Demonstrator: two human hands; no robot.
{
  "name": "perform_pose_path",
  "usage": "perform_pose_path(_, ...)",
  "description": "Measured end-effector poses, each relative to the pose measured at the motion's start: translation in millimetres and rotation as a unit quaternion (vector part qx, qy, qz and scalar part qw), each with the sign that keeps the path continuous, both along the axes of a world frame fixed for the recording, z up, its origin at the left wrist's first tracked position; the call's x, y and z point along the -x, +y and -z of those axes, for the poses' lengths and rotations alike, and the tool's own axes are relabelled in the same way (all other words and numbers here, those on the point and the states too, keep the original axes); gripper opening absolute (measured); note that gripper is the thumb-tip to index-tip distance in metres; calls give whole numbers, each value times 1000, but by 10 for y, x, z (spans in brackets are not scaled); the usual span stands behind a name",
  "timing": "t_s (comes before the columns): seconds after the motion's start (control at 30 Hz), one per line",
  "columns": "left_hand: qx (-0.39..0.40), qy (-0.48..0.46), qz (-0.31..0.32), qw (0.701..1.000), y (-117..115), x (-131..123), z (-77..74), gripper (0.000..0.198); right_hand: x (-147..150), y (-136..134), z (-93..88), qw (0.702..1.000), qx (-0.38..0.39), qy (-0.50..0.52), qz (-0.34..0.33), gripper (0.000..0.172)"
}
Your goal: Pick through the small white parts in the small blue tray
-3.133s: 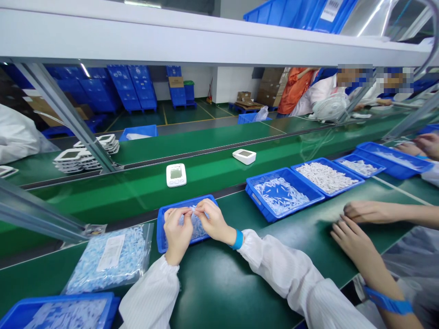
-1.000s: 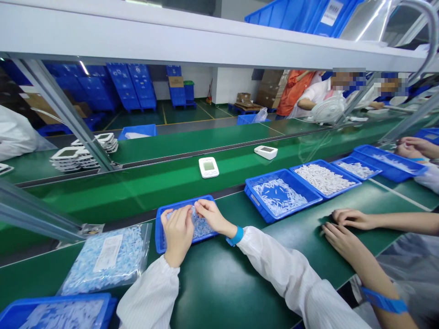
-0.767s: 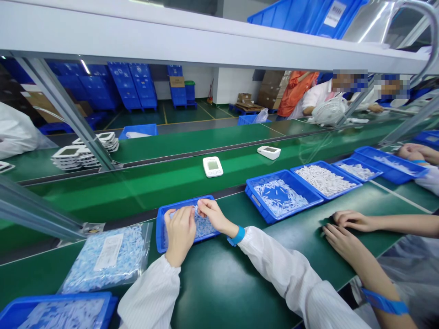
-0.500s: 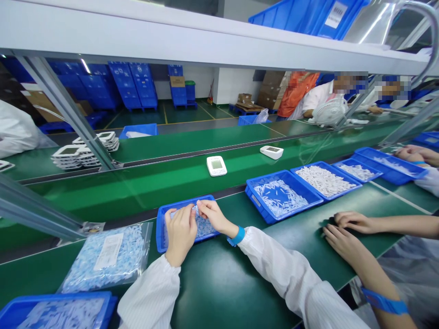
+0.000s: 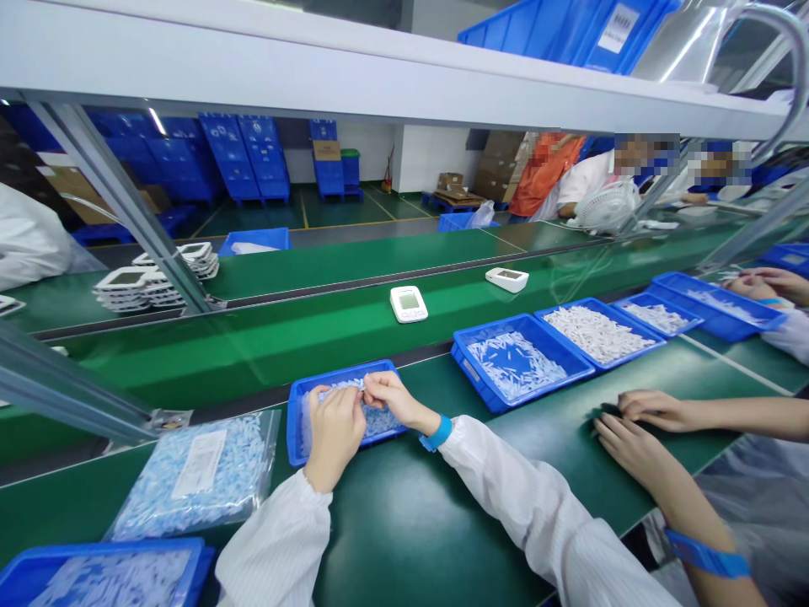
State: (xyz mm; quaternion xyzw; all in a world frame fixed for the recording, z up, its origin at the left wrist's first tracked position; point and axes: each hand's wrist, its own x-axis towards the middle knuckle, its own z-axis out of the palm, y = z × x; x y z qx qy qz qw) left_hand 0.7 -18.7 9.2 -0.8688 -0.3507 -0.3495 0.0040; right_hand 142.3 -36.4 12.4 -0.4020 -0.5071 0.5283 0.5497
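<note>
My left hand [image 5: 336, 430] and my right hand [image 5: 397, 400] meet over a blue tray [image 5: 294, 434] of small pale-blue and white plastic pieces. Fingertips of both hands are pinched together around a small pale plastic piece [image 5: 362, 384], mostly covered by the fingers. A blue band circles my right wrist. Left of the tray lies a clear bag [image 5: 195, 476] filled with light-blue pieces and bearing a white label. Beyond my hands, a white device with a grey screen [image 5: 409, 304] rests on the green belt, and a second white device [image 5: 507, 279] sits farther right.
Blue trays of small white pieces [image 5: 518, 362] [image 5: 597, 333] line the bench to the right. Another blue tray [image 5: 114, 577] is at the lower left. A co-worker's hands [image 5: 645, 430] are on the bench at right. A metal post [image 5: 136, 202] and an overhead shelf [image 5: 379, 76] frame the space.
Both white devices have shifted slightly right along the belt. My hands stay over the tray, with only small finger movements; the left fingers have dipped a little.
</note>
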Motion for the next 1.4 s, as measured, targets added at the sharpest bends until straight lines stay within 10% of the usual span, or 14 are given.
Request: perform_pose_path(1.4,-39,-33,59,997,76,-4,51,27,14,-69,32,998,-17,-16,-65,55)
